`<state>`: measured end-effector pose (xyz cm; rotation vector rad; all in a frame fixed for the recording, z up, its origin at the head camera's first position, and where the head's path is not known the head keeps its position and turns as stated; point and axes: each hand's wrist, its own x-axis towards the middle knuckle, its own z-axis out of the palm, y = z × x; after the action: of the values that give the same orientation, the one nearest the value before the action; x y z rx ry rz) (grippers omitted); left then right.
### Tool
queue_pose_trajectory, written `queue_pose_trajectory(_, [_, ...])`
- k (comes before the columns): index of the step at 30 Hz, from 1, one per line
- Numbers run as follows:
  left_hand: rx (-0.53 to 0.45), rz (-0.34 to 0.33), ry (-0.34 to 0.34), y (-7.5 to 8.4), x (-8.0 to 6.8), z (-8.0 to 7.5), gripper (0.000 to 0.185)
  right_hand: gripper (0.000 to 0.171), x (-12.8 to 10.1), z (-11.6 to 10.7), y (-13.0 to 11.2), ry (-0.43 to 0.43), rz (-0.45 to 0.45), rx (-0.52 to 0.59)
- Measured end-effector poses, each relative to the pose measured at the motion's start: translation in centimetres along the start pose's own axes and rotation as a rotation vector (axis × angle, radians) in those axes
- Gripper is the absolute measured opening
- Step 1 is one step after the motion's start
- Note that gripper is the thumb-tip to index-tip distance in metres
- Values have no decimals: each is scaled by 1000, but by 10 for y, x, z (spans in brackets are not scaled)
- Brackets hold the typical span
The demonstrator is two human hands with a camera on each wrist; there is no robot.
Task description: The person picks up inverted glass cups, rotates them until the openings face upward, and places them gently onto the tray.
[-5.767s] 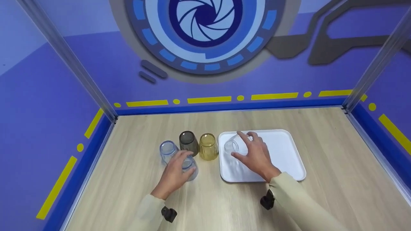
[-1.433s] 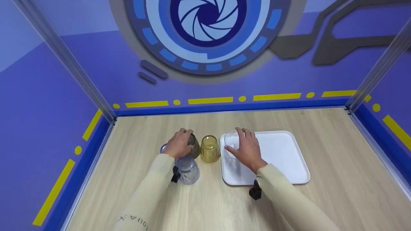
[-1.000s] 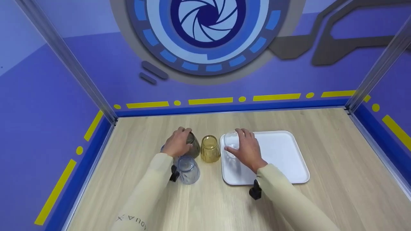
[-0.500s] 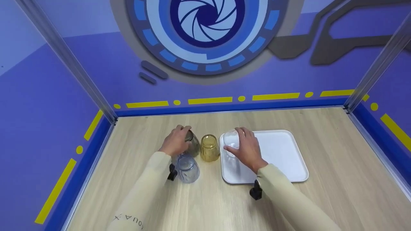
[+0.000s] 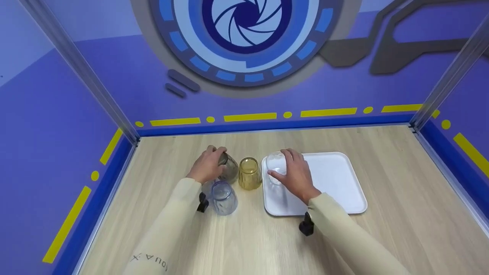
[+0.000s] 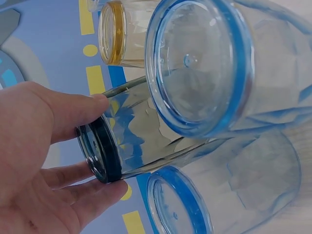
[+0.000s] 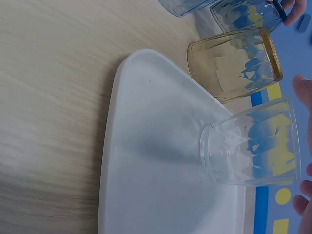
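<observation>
My left hand point(image 5: 206, 166) grips the dark grey glass point(image 5: 229, 170) near its upturned base, thumb on one side and fingers on the other. That glass leans slightly to the left. In the left wrist view two blue-tinted glasses stand upside down close by: the nearer glass point(image 6: 195, 63) and a second glass point(image 6: 178, 207), mostly hidden by the left arm in the head view. On the white tray point(image 5: 336, 183) a clear glass point(image 5: 274, 164) stands mouth up. My right hand point(image 5: 298, 173) is spread beside it; the right wrist view shows thumb and fingers apart around its rim point(image 7: 292, 141).
An upside-down yellow glass point(image 5: 249, 175) stands between the dark grey glass and the tray's left edge. The wooden table point(image 5: 252, 244) is bounded by blue-purple panels point(image 5: 114, 76) at the back and sides.
Since the earliest frame, my left hand has moved from the front blue glass to the dark grey one, lately tilting it left. The clear glass, earlier tilted under my right hand, now stands upright.
</observation>
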<state>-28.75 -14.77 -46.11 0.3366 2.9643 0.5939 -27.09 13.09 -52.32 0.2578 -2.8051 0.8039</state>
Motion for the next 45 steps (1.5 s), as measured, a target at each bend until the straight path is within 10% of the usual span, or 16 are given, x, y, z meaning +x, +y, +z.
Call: queue_pose_trajectory(45, [-56, 0, 207, -10, -11, -3, 54, 77, -6, -5, -4, 7, -8, 46])
